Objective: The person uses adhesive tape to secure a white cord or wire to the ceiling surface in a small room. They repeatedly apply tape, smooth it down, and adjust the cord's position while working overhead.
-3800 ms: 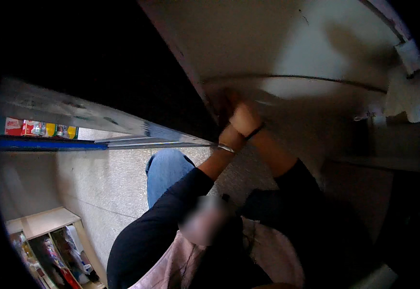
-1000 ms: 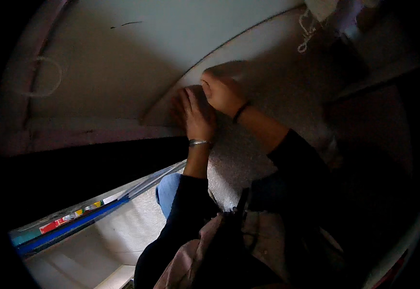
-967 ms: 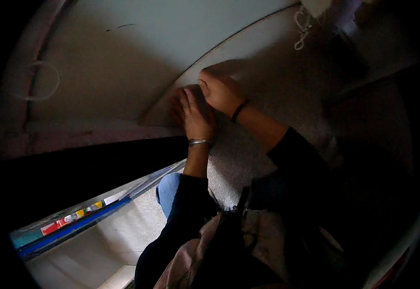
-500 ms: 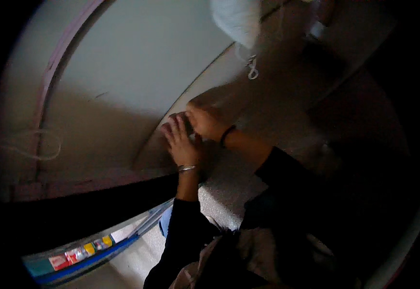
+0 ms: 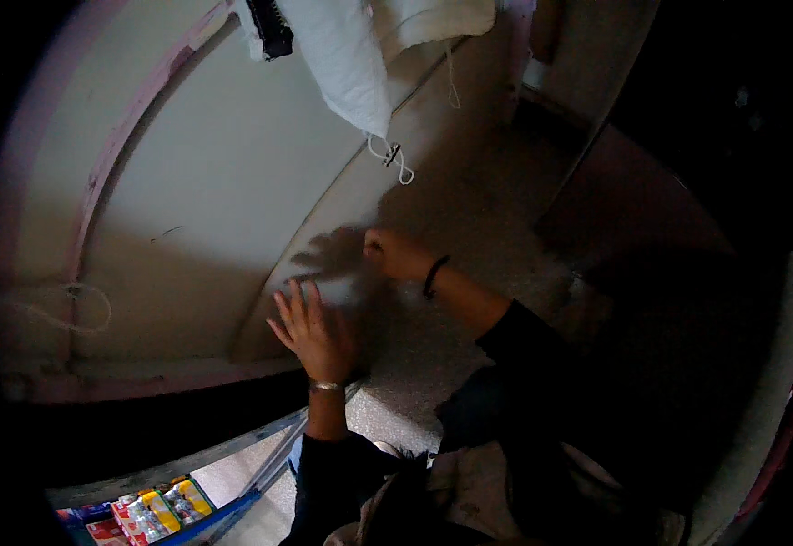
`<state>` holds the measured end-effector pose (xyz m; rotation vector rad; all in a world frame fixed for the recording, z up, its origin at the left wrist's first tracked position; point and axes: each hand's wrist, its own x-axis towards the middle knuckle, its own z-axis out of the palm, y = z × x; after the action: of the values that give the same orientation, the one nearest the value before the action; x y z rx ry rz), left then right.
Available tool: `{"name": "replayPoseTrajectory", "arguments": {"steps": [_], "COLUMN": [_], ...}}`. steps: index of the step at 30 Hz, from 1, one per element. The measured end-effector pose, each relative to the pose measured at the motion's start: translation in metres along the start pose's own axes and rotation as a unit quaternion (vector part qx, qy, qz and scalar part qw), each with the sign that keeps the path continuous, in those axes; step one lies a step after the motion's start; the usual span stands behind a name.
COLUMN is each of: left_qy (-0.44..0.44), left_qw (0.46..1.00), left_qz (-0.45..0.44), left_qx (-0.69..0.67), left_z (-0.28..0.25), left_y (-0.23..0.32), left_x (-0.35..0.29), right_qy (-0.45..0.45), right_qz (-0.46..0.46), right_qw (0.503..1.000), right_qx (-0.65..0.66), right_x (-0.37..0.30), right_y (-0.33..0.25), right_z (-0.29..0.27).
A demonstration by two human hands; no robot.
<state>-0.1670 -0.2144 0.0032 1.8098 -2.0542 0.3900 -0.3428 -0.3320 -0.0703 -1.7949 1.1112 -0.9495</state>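
Observation:
My left hand [image 5: 313,338], with a silvery bracelet at its wrist, is held out with its fingers spread and nothing in it. It is in front of the lower part of a pale panel [image 5: 223,173]. Up and to its right, my right hand [image 5: 398,257] is curled into a fist, a dark band round its wrist. Whether anything is inside that fist is hidden. Between the hands and the panel falls a dark shadow of fingers. Above them hangs a white cloth garment [image 5: 346,77], a looped drawstring [image 5: 404,171] dangling from its lower tip.
Beside the garment hangs a cream cloth [image 5: 433,23]. A thin cord loop [image 5: 105,309] lies against the panel's left part. At the lower left, several colourful packages [image 5: 164,510] sit in a blue-edged holder [image 5: 242,505]. Dark furniture [image 5: 642,196] stands on the right.
My left hand has come away from my right, down and to the left, its fingers spreading. The right stays closed, slightly lower. My view has shifted, showing more hanging cloth and packages.

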Motion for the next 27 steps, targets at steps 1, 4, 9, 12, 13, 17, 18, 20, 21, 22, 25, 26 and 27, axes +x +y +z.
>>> {"name": "replayPoseTrajectory", "arguments": {"steps": [1,4,9,12,13,17,18,20,21,22,25,26,27], "left_qy": [0.019,-0.016,-0.023,-0.026,-0.023,-0.038,-0.051,-0.060,-0.053,-0.046,-0.069,-0.058,-0.049], "left_qw": [1.000,0.999,0.999,0.999,1.000,0.999,0.999,0.998,0.998,0.999,0.997,0.998,0.998], "left_qz": [0.004,-0.032,-0.016,-0.011,-0.007,0.000,0.000,0.005,0.007,0.011,0.005,0.020,0.036], "left_qx": [0.009,0.006,0.024,0.019,0.015,-0.001,-0.003,0.001,0.014,0.026,0.042,0.035,0.024], "left_z": [0.000,0.001,-0.001,-0.004,-0.003,-0.011,-0.008,0.000,0.002,0.002,0.002,0.002,0.006], "left_y": [-0.002,-0.005,0.004,-0.001,-0.003,-0.006,-0.003,0.002,0.002,0.003,0.016,0.023,0.027], "left_x": [0.009,0.034,0.045,0.042,0.041,0.043,0.045,0.044,0.043,0.043,0.055,0.065,0.072], "right_qy": [0.019,0.036,0.024,0.026,0.026,0.022,0.015,0.003,0.062,0.123,0.318,0.383,0.372], "right_qz": [-0.001,-0.009,-0.009,0.002,0.001,-0.019,-0.003,0.031,0.026,0.022,-0.070,-0.114,-0.101], "right_qw": [1.000,0.999,1.000,0.999,0.999,1.000,1.000,0.997,0.996,0.992,0.945,0.914,0.920], "right_qx": [0.020,0.015,-0.003,0.020,0.019,0.003,0.025,0.068,0.052,0.036,-0.038,-0.064,-0.065], "right_x": [0.005,0.006,0.007,0.004,0.004,0.008,0.006,0.003,0.006,0.012,0.038,0.049,0.055], "right_y": [0.000,-0.011,-0.008,-0.009,-0.010,-0.018,-0.014,-0.004,-0.004,-0.003,0.008,0.009,0.008], "right_z": [-0.006,-0.008,-0.001,0.004,0.004,0.004,0.003,-0.001,-0.003,-0.008,-0.040,-0.053,-0.062]}}
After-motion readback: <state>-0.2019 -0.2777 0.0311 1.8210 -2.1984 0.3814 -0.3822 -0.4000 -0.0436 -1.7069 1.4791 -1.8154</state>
